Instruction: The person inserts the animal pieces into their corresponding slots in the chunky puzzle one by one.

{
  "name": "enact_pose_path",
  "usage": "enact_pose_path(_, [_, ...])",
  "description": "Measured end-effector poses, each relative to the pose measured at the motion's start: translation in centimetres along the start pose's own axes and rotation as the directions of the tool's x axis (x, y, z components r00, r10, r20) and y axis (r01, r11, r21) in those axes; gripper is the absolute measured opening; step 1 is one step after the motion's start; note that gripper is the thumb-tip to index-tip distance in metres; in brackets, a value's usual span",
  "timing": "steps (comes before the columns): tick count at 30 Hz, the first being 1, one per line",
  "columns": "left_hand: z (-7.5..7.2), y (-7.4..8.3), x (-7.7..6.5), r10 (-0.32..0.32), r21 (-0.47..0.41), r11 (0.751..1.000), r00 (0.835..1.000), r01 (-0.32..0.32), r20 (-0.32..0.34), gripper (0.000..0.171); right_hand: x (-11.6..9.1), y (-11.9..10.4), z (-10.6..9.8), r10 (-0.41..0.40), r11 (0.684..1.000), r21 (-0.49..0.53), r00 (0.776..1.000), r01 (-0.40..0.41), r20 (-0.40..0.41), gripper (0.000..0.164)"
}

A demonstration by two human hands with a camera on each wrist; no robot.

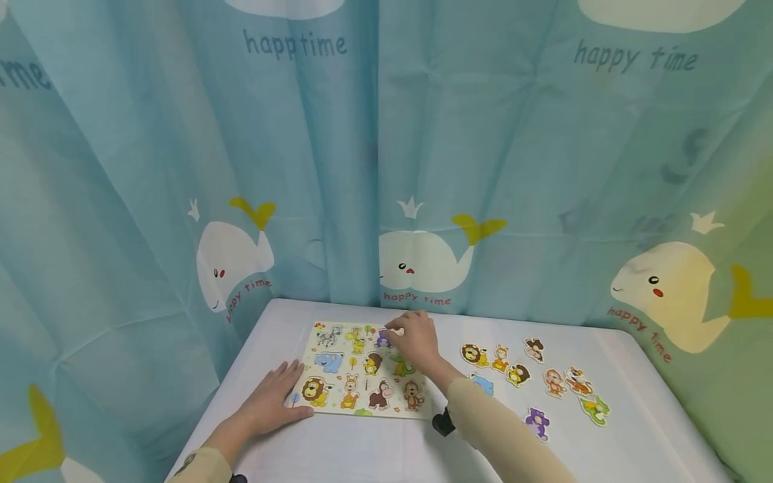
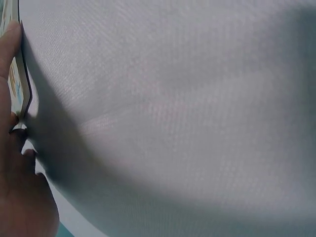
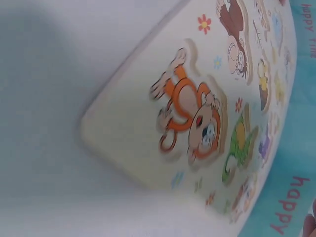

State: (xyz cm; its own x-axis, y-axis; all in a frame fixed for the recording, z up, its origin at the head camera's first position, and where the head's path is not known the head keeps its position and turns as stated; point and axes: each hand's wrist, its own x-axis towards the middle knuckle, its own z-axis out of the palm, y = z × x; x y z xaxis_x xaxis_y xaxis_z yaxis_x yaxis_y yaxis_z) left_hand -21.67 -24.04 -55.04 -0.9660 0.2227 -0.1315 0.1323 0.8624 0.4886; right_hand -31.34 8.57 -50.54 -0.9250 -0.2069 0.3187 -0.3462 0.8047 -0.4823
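Note:
A white animal puzzle board (image 1: 332, 410) lies flat on the table, with pictured animals in sunken shapes. My left hand (image 1: 272, 399) rests at its lower left corner, thumb on the near edge, fingers spread along the left side. In the left wrist view the thumb (image 2: 9, 47) touches the board's edge. Over the board's upper right part is my right hand (image 1: 417, 342), fingers bent down beside the purple animal picture (image 1: 383, 340). Its fingertips are mostly hidden, so I cannot tell whether it holds anything. The right wrist view shows the monkey picture (image 3: 197, 118) near a board corner.
Loose animal pieces lie right of the board: a lion (image 1: 474, 355), a kangaroo (image 1: 500, 358), a hedgehog (image 1: 517, 374), a blue elephant (image 1: 482, 384), a monkey (image 1: 554, 382), a tiger (image 1: 578, 381), a green crocodile (image 1: 595, 409) and a purple animal (image 1: 537, 424). A whale-print curtain (image 1: 344, 201) hangs behind.

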Motion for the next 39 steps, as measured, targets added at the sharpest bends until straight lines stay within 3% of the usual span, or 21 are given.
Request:
enact_pose_path(5, [-0.1,0.0,-0.2,-0.007,-0.033,0.999,1.0,0.008,0.019,0.107,-1.4,0.8,-2.2,-0.025,1.0,0.011,1.0,0.025,-0.012,0.015])
enact_pose_path(11, [-0.3,0.4,-0.1,0.008,-0.03,1.0,0.999,-0.007,0.034,0.103,-3.3,3.6,-5.4,-0.029,0.999,0.031,0.996,0.032,-0.087,0.014])
enact_pose_path(17, [-0.2,0.3,0.0,0.001,-0.008,1.0,0.999,-0.001,0.042,0.103,-5.2,6.4,-8.4,0.031,0.999,0.042,0.992,-0.026,-0.121,0.015])
enact_pose_path(24, [-0.5,0.5,-0.3,0.035,0.022,0.999,0.999,-0.036,0.034,0.102,-7.3,9.3,-11.6,0.096,0.995,0.026,0.985,-0.093,-0.141,0.016])
enact_pose_path(31, [-0.4,0.5,-0.2,0.041,0.03,0.999,0.999,-0.042,0.027,0.102,-8.7,11.2,-13.6,0.114,0.993,0.01,0.982,-0.114,-0.152,0.019])
enact_pose_path(39, [-0.2,0.3,0.0,0.036,0.035,0.999,0.999,-0.037,0.028,0.103,-11.1,12.8,-14.7,0.168,0.985,-0.036,0.982,-0.171,-0.086,0.022])
